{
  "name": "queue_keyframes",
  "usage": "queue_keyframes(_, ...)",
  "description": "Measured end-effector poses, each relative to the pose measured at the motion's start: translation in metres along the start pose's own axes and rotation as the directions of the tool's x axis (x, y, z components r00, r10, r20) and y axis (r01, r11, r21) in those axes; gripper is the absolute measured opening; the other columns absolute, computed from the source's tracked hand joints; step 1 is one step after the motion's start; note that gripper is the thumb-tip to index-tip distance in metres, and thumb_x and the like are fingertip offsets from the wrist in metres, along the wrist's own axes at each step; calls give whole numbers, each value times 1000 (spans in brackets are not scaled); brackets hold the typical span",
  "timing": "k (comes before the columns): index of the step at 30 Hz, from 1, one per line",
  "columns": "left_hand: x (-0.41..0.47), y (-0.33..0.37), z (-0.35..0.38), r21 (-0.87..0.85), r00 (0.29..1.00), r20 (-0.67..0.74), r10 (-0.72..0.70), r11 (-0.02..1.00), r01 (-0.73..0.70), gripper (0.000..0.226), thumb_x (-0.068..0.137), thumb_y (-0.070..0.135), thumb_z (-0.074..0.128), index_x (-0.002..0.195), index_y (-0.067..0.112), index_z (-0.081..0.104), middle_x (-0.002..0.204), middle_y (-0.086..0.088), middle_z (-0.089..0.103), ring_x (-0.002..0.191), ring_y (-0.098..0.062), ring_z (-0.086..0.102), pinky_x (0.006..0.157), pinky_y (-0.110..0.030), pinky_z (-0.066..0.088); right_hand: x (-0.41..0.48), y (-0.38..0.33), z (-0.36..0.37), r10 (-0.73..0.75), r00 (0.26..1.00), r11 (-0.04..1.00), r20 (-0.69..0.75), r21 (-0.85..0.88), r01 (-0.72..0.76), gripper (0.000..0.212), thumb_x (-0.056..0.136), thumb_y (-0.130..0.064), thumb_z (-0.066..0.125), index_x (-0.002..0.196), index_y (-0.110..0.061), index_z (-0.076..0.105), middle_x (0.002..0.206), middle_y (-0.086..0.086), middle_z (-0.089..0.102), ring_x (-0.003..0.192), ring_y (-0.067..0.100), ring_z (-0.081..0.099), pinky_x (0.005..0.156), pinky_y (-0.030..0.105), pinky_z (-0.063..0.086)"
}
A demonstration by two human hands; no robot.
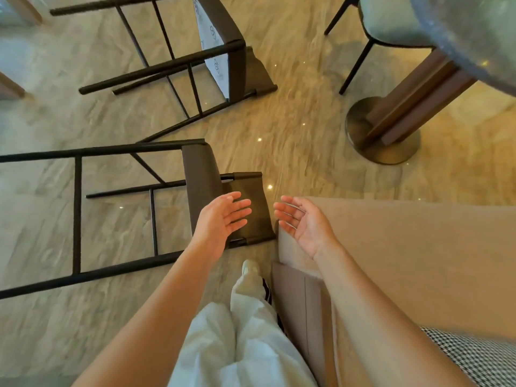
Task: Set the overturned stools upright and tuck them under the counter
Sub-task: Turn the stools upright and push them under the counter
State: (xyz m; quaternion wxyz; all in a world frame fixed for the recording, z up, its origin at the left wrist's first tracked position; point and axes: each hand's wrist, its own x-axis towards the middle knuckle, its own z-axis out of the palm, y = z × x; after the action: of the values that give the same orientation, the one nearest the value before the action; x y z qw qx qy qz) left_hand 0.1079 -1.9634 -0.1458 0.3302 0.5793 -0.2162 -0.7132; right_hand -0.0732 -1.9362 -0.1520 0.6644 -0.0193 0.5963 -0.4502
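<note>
On the left I see open marble floor (307,152) running off the frame edge, with the long black legs of two stools stretched across it. The near stool (201,191) lies on its side, legs pointing left, its brown seat and short backrest at the middle of the view. The far stool (234,65) lies the same way above it, its white printed seat underside showing; one of its legs ends just beside the near stool's top rail. There is bare floor between the stools and the round table base (382,135) at upper right, so I read that as the free lane.

My left hand (223,219) hangs over the near stool's backrest, palm up, fingers spread and loose, gripping nothing; I think it is clear of the fabric, though the angle makes contact hard to judge. My right hand (301,224) is likewise wide open and empty, held over the corner of a beige sofa (418,261) that closes off the right side. A checked cushion (480,361) sits at the lower right corner.
</note>
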Motion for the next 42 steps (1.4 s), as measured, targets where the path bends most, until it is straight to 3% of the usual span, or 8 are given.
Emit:
queue_keyframes(8, 87, -13, 27, 60, 999, 4, -53, 997, 52, 28, 102, 33, 42, 116, 19, 62, 114, -2, 70, 108, -16, 64, 88, -34, 52, 89, -1, -1, 7, 994, 1000, -110, 9, -6, 23, 97, -19, 49, 106, -10, 68, 104, 10, 73, 97, 21, 68, 87, 34, 52)
queue_keyframes(16, 196, -59, 31, 101, 992, -2, -126, 987, 126, 25, 101, 24, 42, 118, 18, 59, 119, -2, 66, 112, -15, 60, 95, -36, 49, 208, 38, -12, 25, 972, 999, -235, -39, -35, 25, 99, -24, 48, 113, -13, 66, 105, 5, 73, 101, 18, 68, 86, 31, 54)
queue_keyframes(20, 255, -99, 24, 120, 977, -63, -206, 970, 212, 27, 101, 23, 45, 122, 18, 59, 118, 0, 66, 112, -14, 60, 98, -37, 48, 279, 68, -18, 72, 947, 996, -315, -29, -85, 25, 98, -26, 50, 113, -16, 66, 99, 1, 73, 96, 15, 68, 75, 27, 53)
queue_keyframes(25, 322, -148, 17, 179, 965, -49, -257, 948, 262, 22, 99, 24, 47, 117, 20, 61, 113, 2, 67, 108, -11, 61, 99, -38, 47, 355, 106, -22, 74, 947, 985, -312, -124, -118, 26, 100, -23, 46, 119, -19, 62, 105, 2, 71, 103, 14, 64, 92, 33, 51)
queue_keyframes(28, 363, -183, 13, 237, 960, -66, -271, 931, 278, 19, 98, 24, 47, 102, 26, 65, 111, 5, 67, 111, -11, 58, 100, -38, 44, 399, 127, -31, 60, 937, 979, -343, -162, -122, 27, 99, -19, 45, 117, -17, 64, 101, 1, 70, 102, 16, 64, 97, 35, 48)
queue_keyframes(31, 399, -215, 8, 275, 950, -110, -293, 909, 313, 23, 100, 26, 43, 114, 24, 61, 114, 7, 62, 113, -11, 55, 99, -35, 43, 438, 145, -42, 63, 933, 970, -354, -197, -140, 27, 98, -15, 42, 113, -16, 66, 109, 3, 69, 105, 17, 63, 99, 36, 47)
queue_keyframes(35, 445, -254, 1, 314, 945, -154, -289, 892, 324, 21, 101, 26, 41, 89, 33, 57, 98, 12, 60, 104, -10, 55, 92, -31, 41, 487, 174, -59, 67, 931, 955, -358, -248, -164, 24, 96, -14, 43, 101, -23, 65, 111, 1, 67, 110, 16, 60, 105, 40, 42)
queue_keyframes(42, 507, -299, -6, 286, 925, -185, -331, 883, 373, 20, 101, 27, 41, 96, 24, 60, 105, 6, 61, 109, -13, 54, 100, -35, 41, 555, 209, -78, 102, 910, 966, -401, -177, -186, 24, 95, -12, 40, 94, -22, 62, 113, 3, 65, 113, 19, 57, 107, 41, 39)
